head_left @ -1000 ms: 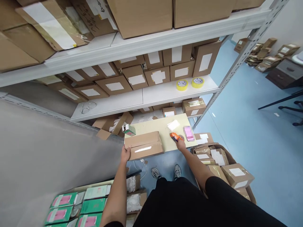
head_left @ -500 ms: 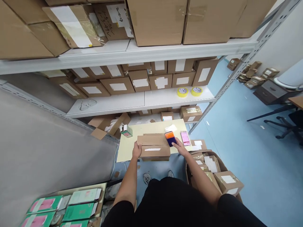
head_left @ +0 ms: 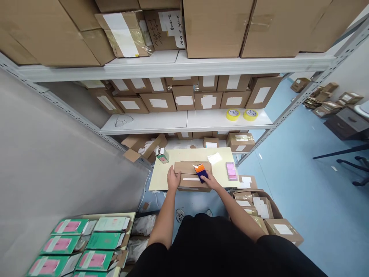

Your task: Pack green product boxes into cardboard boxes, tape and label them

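Observation:
A brown cardboard box (head_left: 193,180) with a white strip on its top lies at the front edge of the cream table (head_left: 161,175). My left hand (head_left: 173,178) holds the box's left side, with the fingers partly hidden. In my right hand (head_left: 210,180) is an orange and dark-blue block-shaped object (head_left: 201,172), closed in the fingers. It is tilted over the right half of the box, and a small pale piece shows at its upper left end. I cannot make out its exact kind.
On the table are a small green-and-white box (head_left: 162,155), white paper (head_left: 214,158) and a pink item (head_left: 231,171). Shelves (head_left: 184,68) of cartons rise behind. Yellow tape rolls (head_left: 233,114) sit on the middle shelf. A bin of parcels (head_left: 273,207) stands right; green boxes (head_left: 96,260) lie lower left.
My right hand has brought the orange and dark-blue object leftward over the box. My left hand stays at the box's left side. The whole view has shifted, so things appear further right.

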`<control>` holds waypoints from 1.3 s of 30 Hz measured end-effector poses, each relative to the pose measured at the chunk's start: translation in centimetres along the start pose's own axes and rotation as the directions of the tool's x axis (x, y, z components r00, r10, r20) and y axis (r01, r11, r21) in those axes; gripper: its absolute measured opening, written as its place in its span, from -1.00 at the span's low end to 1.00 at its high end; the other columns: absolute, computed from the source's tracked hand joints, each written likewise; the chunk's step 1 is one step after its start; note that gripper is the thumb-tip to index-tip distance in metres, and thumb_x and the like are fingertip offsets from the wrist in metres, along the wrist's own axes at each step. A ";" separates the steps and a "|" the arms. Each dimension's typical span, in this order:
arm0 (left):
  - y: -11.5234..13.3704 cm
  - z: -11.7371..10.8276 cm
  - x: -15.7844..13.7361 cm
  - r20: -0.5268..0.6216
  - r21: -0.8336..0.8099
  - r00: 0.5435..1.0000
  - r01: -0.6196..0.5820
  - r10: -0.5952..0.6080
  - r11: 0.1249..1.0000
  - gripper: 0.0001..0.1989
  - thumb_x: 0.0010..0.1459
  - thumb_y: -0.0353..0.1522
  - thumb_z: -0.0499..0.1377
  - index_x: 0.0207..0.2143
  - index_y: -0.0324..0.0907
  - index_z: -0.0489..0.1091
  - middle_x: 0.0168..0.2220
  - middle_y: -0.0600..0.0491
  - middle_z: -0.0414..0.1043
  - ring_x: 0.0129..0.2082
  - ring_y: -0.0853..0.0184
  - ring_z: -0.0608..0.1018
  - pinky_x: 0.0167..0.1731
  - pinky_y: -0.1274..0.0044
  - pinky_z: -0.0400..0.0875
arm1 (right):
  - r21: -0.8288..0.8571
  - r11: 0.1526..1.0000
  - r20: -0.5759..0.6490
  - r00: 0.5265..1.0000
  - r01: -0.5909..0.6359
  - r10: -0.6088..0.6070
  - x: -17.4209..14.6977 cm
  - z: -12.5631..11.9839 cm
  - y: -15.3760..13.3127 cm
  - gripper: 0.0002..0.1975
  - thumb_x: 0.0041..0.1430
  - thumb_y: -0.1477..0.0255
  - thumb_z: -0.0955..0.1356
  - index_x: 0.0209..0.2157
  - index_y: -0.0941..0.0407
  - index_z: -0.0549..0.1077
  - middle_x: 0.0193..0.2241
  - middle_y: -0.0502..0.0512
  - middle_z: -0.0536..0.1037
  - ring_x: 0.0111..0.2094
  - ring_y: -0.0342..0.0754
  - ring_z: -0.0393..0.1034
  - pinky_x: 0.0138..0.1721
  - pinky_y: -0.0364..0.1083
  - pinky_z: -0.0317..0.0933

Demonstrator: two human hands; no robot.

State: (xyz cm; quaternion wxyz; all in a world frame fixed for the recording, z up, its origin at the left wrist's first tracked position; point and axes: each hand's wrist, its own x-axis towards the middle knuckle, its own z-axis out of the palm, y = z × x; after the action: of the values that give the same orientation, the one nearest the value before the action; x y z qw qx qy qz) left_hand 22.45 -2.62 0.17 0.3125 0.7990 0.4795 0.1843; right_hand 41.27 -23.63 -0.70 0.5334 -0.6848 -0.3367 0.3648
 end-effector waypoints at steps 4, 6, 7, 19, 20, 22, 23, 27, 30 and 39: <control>2.3 0.4 -2.7 0.048 -0.022 0.970 -0.237 0.238 0.971 -0.31 0.18 -0.29 0.26 0.34 -0.20 0.20 0.34 -0.23 0.27 0.39 0.04 0.26 0.40 0.20 0.11 | 0.011 1.000 0.008 1.000 0.012 -0.012 -0.2 0.1 -0.2 -0.47 0.23 0.02 0.37 0.05 0.10 0.44 -0.04 0.16 0.59 0.02 0.14 0.46 0.12 0.08 0.32; 3.8 1.0 -3.8 0.075 -0.090 0.967 -0.236 0.243 0.968 -0.28 0.14 -0.33 0.28 0.34 -0.18 0.20 0.31 -0.21 0.30 0.34 0.05 0.33 0.34 0.20 0.23 | 0.016 1.000 0.001 1.000 0.011 -0.011 -0.2 0.3 -0.2 -0.49 0.23 0.03 0.36 0.04 0.11 0.44 -0.06 0.16 0.59 -0.01 0.12 0.47 0.10 0.07 0.33; 4.6 1.3 -4.2 0.068 -0.134 0.974 -0.208 0.218 0.969 -0.27 0.14 -0.35 0.27 0.35 -0.16 0.18 0.30 -0.20 0.32 0.31 0.07 0.37 0.28 0.21 0.31 | 0.017 1.000 -0.005 1.000 0.011 -0.011 -0.2 0.3 -0.1 -0.49 0.23 0.03 0.36 0.03 0.11 0.45 -0.08 0.16 0.59 -0.02 0.12 0.48 0.09 0.07 0.33; 8.6 -2.1 -4.2 0.223 -0.567 0.911 -0.169 0.348 0.806 -0.18 -0.02 -0.54 0.13 0.36 -0.13 0.21 -0.17 0.02 0.53 -0.09 0.30 0.59 0.05 0.38 0.47 | 0.069 0.997 -0.029 0.999 0.033 -0.031 0.2 0.7 0.0 -0.48 0.23 0.03 0.38 0.05 0.11 0.47 -0.06 0.17 0.60 -0.01 0.13 0.48 0.09 0.09 0.33; 8.7 -2.4 -4.2 0.231 -0.575 0.905 -0.169 0.357 0.801 -0.24 -0.02 -0.54 0.13 0.30 -0.14 0.31 -0.14 0.00 0.54 -0.08 0.29 0.59 0.04 0.38 0.48 | 0.066 0.997 -0.028 0.999 0.032 -0.030 0.2 0.7 0.1 -0.47 0.23 0.03 0.38 0.05 0.11 0.47 -0.06 0.18 0.60 -0.01 0.14 0.48 0.09 0.09 0.32; 9.1 -3.1 -4.3 0.215 -0.569 0.902 -0.195 0.374 0.799 -0.40 0.02 -0.53 0.15 0.16 -0.14 0.45 -0.09 -0.03 0.56 -0.06 0.26 0.59 0.02 0.37 0.48 | 0.054 0.998 -0.026 0.999 0.032 -0.030 0.3 0.8 0.2 -0.46 0.22 0.01 0.38 0.04 0.12 0.47 -0.05 0.18 0.59 -0.01 0.14 0.48 0.09 0.09 0.31; 9.4 -3.4 -4.3 0.194 -0.558 0.904 -0.217 0.380 0.801 -0.46 0.04 -0.52 0.16 0.11 -0.14 0.49 -0.07 -0.04 0.56 -0.06 0.25 0.58 0.01 0.37 0.48 | 0.047 0.998 -0.024 0.999 0.032 -0.031 0.3 0.8 0.2 -0.46 0.22 0.01 0.38 0.04 0.12 0.47 -0.06 0.18 0.59 -0.01 0.14 0.48 0.09 0.08 0.31; 10.4 -4.4 -4.1 0.136 -0.530 0.911 -0.265 0.390 0.806 -0.58 0.11 -0.44 0.22 0.05 -0.12 0.56 -0.09 -0.05 0.57 -0.08 0.23 0.58 -0.02 0.37 0.50 | 0.035 0.998 -0.011 0.999 0.044 -0.044 0.1 0.8 -0.1 -0.48 0.24 0.02 0.37 0.04 0.12 0.46 -0.07 0.17 0.59 -0.03 0.13 0.48 0.07 0.07 0.32; 10.7 -4.7 -3.6 0.181 -0.585 0.919 -0.186 0.351 0.789 -0.60 0.12 -0.39 0.25 0.04 -0.15 0.57 -0.10 -0.07 0.60 -0.11 0.23 0.60 -0.03 0.35 0.50 | 0.010 0.999 -0.013 0.999 0.052 -0.052 0.0 0.8 -0.4 -0.49 0.25 0.02 0.36 0.04 0.11 0.46 -0.06 0.17 0.59 -0.04 0.13 0.48 0.05 0.07 0.33; 11.2 -4.3 -2.5 0.043 -0.543 0.965 -0.194 0.257 0.817 -0.75 0.12 -0.32 0.30 -0.13 -0.15 0.63 -0.15 -0.06 0.59 -0.18 0.24 0.60 -0.06 0.36 0.52 | -0.031 0.998 -0.018 0.999 0.051 -0.051 0.2 1.1 -0.3 -0.47 0.26 0.05 0.36 0.11 0.11 0.45 -0.01 0.20 0.60 0.00 0.15 0.49 0.08 0.09 0.33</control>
State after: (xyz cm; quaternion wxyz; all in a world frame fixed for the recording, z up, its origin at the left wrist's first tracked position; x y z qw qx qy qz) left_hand 26.02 -7.29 10.90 0.5251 0.7407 0.2925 0.3000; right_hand 40.40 -22.90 -0.58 0.5350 -0.6875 -0.3548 0.3395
